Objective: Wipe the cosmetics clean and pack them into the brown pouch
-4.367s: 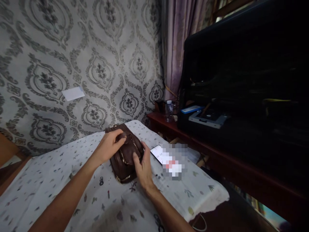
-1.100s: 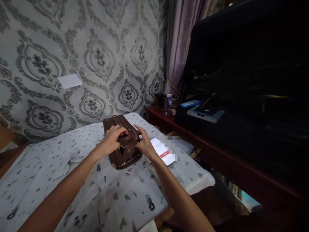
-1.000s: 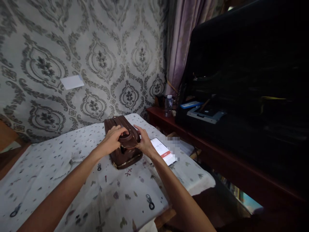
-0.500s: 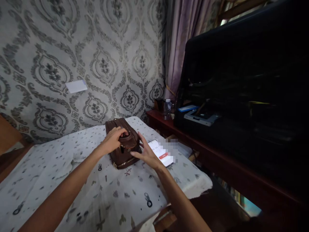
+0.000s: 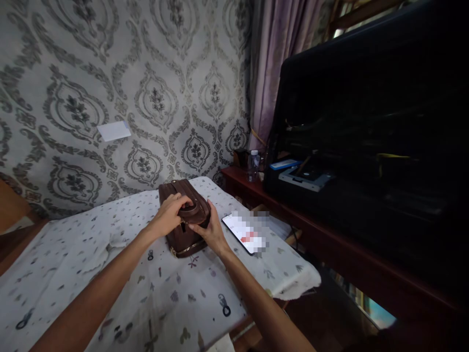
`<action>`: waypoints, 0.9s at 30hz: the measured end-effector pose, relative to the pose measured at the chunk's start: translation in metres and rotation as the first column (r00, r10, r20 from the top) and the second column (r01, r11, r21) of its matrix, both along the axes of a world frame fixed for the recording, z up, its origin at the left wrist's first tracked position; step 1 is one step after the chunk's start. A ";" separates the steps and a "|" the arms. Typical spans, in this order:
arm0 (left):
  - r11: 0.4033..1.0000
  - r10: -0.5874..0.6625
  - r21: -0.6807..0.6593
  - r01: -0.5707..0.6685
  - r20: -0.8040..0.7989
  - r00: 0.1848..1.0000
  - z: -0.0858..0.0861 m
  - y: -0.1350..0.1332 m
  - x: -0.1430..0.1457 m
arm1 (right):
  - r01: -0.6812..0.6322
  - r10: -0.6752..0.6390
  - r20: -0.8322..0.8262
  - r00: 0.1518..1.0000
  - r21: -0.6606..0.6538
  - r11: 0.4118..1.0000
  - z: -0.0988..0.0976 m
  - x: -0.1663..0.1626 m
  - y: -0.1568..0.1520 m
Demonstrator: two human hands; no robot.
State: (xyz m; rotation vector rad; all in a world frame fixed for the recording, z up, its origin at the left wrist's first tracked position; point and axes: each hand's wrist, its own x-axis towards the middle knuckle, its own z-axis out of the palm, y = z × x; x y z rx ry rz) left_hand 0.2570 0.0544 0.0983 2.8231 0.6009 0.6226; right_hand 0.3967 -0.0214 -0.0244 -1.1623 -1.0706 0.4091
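Note:
A brown leather bag (image 5: pixel 185 242) with gold-coloured zips lies on the cloth-covered table. My left hand (image 5: pixel 169 213) reaches over its top from the left, fingers curled at the bag's handle (image 5: pixel 190 210). On the right side, my right hand (image 5: pixel 212 229) grips the near corner, thumb across the front end and fingers along the side. Part of the near end is hidden behind the right thumb. A phone (image 5: pixel 236 230) with a lit screen rests just right of the bag, partly blurred out.
A patterned white cloth (image 5: pixel 168 303) covers the table, with a ragged patch left of the bag. A dark red desk (image 5: pixel 238 177) stands to the right, carrying a clear bottle (image 5: pixel 253 166) and a big dark screen-like object (image 5: pixel 366 127). Patterned wallpaper is behind.
My right hand has moved left and closed in on the bag's near corner, its thumb now farther across the front. The left hand stays at the handle.

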 end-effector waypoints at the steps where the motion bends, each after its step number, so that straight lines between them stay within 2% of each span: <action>1: 1.000 0.003 0.001 -0.003 -0.004 1.000 0.001 -0.001 0.000 | 0.000 0.000 -0.006 1.000 -0.003 1.000 0.000 0.000 0.000; 6: 1.000 -0.015 0.020 0.013 0.075 0.997 0.003 -0.015 -0.009 | -0.002 0.001 -0.048 0.999 -0.017 1.000 0.001 -0.003 0.000; 12: 0.954 -0.022 0.299 -0.026 0.156 0.987 -0.017 -0.039 -0.029 | 0.016 -0.016 -0.077 0.997 -0.008 1.000 -0.002 -0.004 0.001; 15: 0.941 -0.045 0.338 -0.022 0.187 0.981 -0.027 -0.046 -0.034 | 0.028 -0.029 -0.081 0.996 -0.009 1.000 -0.004 -0.003 0.002; 18: 0.954 -0.051 0.298 -0.014 0.208 0.977 -0.028 -0.050 -0.037 | 0.024 -0.025 -0.084 0.996 -0.010 1.000 -0.005 -0.003 0.003; 22: 0.987 -0.037 0.160 0.006 0.196 0.980 -0.013 -0.048 -0.041 | 0.022 -0.022 -0.087 0.996 -0.001 1.000 -0.003 -0.003 0.002; 24: 0.995 0.004 0.100 -0.026 0.214 0.977 -0.003 -0.041 -0.041 | 0.019 -0.019 -0.082 0.996 0.001 1.000 -0.002 -0.003 0.002; 27: 0.990 0.133 0.012 -0.143 0.286 0.949 0.006 -0.026 -0.039 | 0.010 -0.010 -0.071 0.997 0.000 1.000 -0.002 -0.003 0.002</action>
